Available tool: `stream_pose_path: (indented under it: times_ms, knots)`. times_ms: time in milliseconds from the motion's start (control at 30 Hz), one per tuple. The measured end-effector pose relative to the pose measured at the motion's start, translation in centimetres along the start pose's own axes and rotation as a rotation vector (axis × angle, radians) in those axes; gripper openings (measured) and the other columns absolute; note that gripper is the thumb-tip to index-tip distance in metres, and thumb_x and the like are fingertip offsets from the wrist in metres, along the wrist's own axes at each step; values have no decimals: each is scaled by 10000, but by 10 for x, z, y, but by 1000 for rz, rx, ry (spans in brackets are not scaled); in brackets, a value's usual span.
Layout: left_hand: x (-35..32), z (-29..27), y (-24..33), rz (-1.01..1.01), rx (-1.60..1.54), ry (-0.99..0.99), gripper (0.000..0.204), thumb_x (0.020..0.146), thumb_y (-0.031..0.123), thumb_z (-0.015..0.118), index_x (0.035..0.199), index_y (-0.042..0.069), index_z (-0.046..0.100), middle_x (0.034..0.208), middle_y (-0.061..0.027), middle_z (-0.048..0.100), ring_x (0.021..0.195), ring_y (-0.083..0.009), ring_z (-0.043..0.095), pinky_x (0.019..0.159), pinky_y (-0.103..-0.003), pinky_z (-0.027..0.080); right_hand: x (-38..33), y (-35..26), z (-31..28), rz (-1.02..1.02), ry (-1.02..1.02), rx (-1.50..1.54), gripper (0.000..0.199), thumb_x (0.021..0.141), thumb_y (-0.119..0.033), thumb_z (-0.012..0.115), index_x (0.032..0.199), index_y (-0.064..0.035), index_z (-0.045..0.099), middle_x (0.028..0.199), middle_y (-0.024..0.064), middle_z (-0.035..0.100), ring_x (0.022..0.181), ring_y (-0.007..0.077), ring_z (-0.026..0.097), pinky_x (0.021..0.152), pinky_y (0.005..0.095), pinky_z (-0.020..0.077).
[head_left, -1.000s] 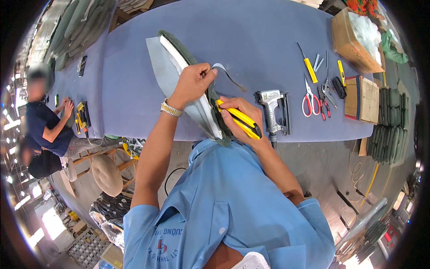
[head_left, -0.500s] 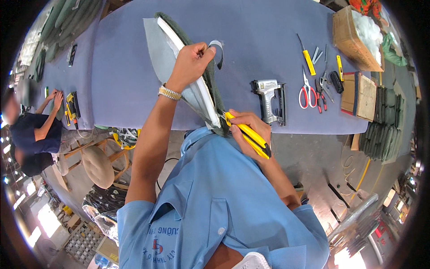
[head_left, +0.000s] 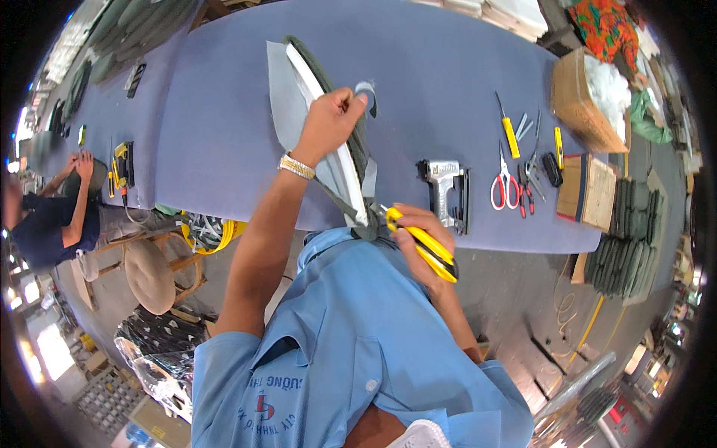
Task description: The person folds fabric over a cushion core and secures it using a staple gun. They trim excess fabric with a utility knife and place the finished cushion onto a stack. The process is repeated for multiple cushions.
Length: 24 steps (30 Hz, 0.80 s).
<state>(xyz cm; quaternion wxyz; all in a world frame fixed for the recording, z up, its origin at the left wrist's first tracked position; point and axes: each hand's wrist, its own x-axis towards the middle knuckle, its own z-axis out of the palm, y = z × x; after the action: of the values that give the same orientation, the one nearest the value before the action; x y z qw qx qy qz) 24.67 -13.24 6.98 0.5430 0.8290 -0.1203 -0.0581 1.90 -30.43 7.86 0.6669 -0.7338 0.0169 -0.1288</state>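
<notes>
A curved upholstered pad [head_left: 345,175] with a white edge, dark green fabric and a pale grey cloth flap [head_left: 284,97] stands tilted on the table edge, its near end against my shirt. My left hand [head_left: 332,123] is closed in a fist at the pad's upper middle, apparently gripping its fabric; the fingertips are hidden. A curled fabric strip [head_left: 371,97] shows beside that thumb. My right hand [head_left: 426,235] is wrapped round a yellow and black utility knife [head_left: 427,250], its blade end close to the pad's near end. Whether the blade touches the fabric I cannot tell.
On the blue-grey table [head_left: 224,149], a staple gun [head_left: 446,190] lies right of the pad. Farther right are scissors [head_left: 505,187], a yellow-handled tool [head_left: 510,137], pliers and cardboard boxes [head_left: 586,97]. A co-worker [head_left: 56,224] handles a dark piece at the far left.
My view has shifted, so the table items sit elsewhere in the picture. The knife blade end is slightly farther from the pad's near end. Both hands keep their grips.
</notes>
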Motion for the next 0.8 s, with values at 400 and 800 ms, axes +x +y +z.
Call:
stream_pose_path:
  times_ms: [400, 800]
  knots:
    - [-69, -63, -66, -198, -201, 322, 416, 1014, 369, 688, 771, 40, 615, 646, 26, 574, 511, -37, 442, 485, -257, 381, 85, 130, -141, 274, 163, -1010, 545, 868, -299, 742, 1324, -49, 578, 1165, 219, 725, 950, 392, 708, 836, 458, 540]
    - [-131, -99, -60, -281, -530, 477, 377, 1022, 359, 671, 874, 14, 709, 700, 22, 594, 560, -51, 512, 526, -236, 424, 32, 127, -7, 260, -251, -435, 414, 965, -159, 719, 1341, -14, 621, 1215, 123, 700, 777, 117, 656, 725, 267, 544]
